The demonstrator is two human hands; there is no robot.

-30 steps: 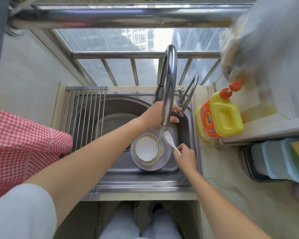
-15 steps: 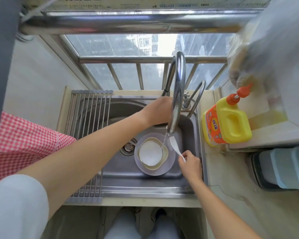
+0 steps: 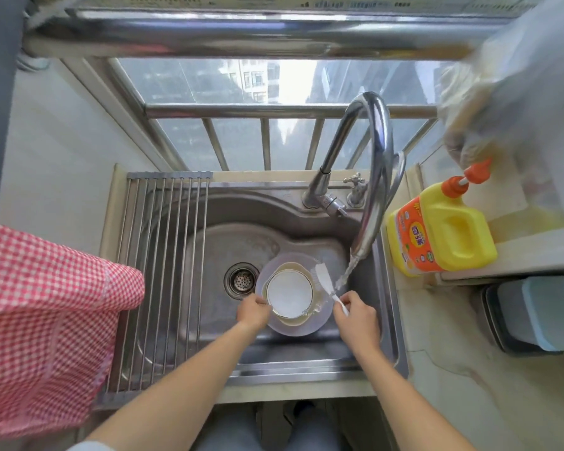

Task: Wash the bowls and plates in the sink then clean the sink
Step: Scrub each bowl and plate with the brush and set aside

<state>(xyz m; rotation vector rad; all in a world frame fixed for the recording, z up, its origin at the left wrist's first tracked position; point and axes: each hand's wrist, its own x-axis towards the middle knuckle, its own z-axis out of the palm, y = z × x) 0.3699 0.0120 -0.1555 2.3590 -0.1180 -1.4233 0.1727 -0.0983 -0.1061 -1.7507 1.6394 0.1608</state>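
Head view: the left hand [image 3: 254, 312] grips the near-left rim of a white bowl [image 3: 289, 291], which sits in a larger beige bowl [image 3: 310, 317] on a translucent plate [image 3: 295, 328] in the steel sink [image 3: 306, 359]. Just right of it, the right hand [image 3: 355, 315] pinches the handle of a white spoon [image 3: 324, 283], its scoop lying beyond the fingers over the bowls. Water from the faucet [image 3: 373, 177] falls just beyond that hand. The drain [image 3: 241, 280] lies beyond the left hand.

A yellow detergent bottle [image 3: 443, 229] with an orange cap stands on the worktop [image 3: 469, 385] beside stacked blue containers [image 3: 541, 314]. A red checked cloth [image 3: 46, 320] hangs left, touching a metal drying rack [image 3: 157, 271]. Window bars [image 3: 264, 141] stand behind.
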